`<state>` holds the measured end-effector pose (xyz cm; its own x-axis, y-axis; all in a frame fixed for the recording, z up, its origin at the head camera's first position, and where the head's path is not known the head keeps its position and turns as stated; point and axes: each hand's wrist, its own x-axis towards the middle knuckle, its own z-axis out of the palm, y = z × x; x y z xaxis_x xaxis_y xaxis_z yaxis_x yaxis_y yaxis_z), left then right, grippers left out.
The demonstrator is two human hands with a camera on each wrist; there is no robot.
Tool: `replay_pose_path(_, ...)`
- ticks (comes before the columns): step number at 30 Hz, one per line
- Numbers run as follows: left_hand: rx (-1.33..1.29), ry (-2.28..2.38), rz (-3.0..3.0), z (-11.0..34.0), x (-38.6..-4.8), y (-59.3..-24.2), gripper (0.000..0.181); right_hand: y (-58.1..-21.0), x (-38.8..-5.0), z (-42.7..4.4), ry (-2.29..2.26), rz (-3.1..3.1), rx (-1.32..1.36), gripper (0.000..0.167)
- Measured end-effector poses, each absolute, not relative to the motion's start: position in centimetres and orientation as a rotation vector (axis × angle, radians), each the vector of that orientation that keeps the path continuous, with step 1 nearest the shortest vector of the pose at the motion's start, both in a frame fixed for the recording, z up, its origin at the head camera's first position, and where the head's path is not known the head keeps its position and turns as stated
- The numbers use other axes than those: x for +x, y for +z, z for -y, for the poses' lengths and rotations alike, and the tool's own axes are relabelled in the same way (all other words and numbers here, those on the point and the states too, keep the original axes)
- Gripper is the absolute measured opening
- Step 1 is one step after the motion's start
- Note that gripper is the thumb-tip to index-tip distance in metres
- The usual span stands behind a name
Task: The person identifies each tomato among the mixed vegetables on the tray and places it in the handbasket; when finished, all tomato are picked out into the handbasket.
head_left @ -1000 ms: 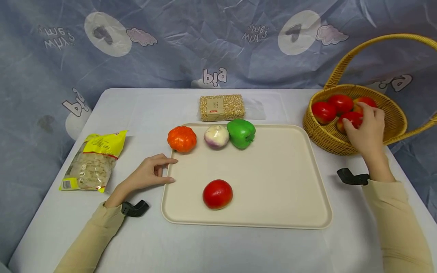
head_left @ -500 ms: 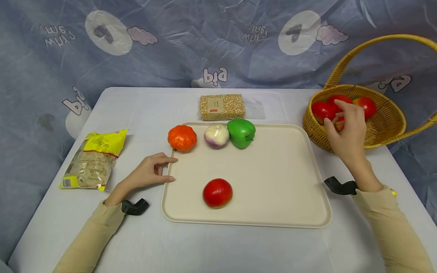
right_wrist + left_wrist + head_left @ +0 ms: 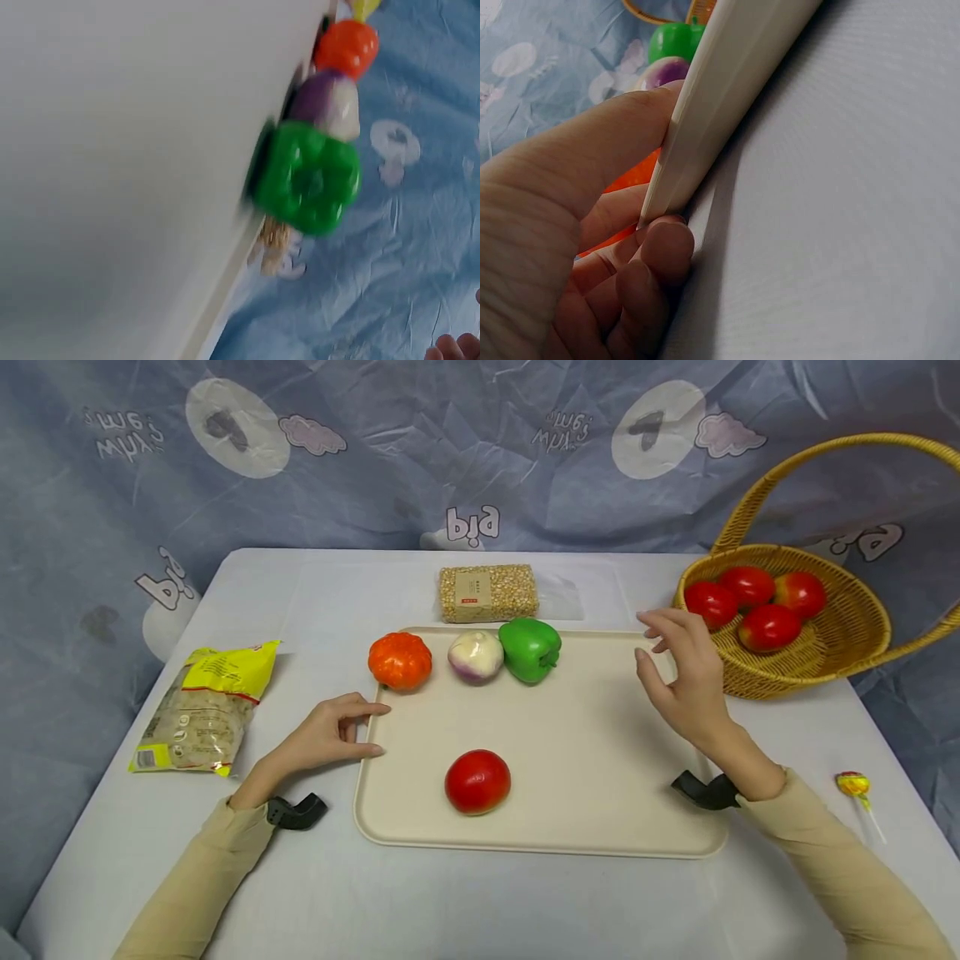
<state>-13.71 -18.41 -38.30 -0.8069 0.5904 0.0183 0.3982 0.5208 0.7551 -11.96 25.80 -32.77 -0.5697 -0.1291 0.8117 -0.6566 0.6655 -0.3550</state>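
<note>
At the left edge of the beige tray [image 3: 585,760], my left hand [image 3: 324,739] grips the rim. The left wrist view shows its thumb [image 3: 622,127] against the rim and other fingers curled at the outer side. My right hand [image 3: 686,681] hovers over the tray's right side, fingers loosely bent and holding nothing. On the tray lie a red tomato-like fruit [image 3: 477,782], a small orange pumpkin [image 3: 400,662], a white and purple turnip or onion [image 3: 476,657] and a green bell pepper [image 3: 530,650]. Only fingertips of the right hand show in the right wrist view.
A wicker basket [image 3: 862,635] with a tall handle holds several red apples [image 3: 769,627] at the back right. A lollipop [image 3: 853,783] lies at the right. Behind the tray is a grain pack [image 3: 487,593]; a yellow-topped bag [image 3: 206,710] lies on the left.
My right hand has left the apples in the basket and moved left over the tray, with nothing in it. The lollipop has come into view. My left hand stays at the rim.
</note>
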Motion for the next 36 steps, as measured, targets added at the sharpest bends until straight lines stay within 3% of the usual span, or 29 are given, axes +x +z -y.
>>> replay_pose_path(20,0.848,1.169,-2.518,18.4,-13.7,-38.4,0.051,-35.1,-8.9,-17.3,0.805,2.370,1.203,0.032)
replay_pose_path(36,0.832,1.159,-2.522,18.3,-13.6,-38.2,0.049,-36.7,-8.3,-14.5,0.490,2.582,1.591,0.056)
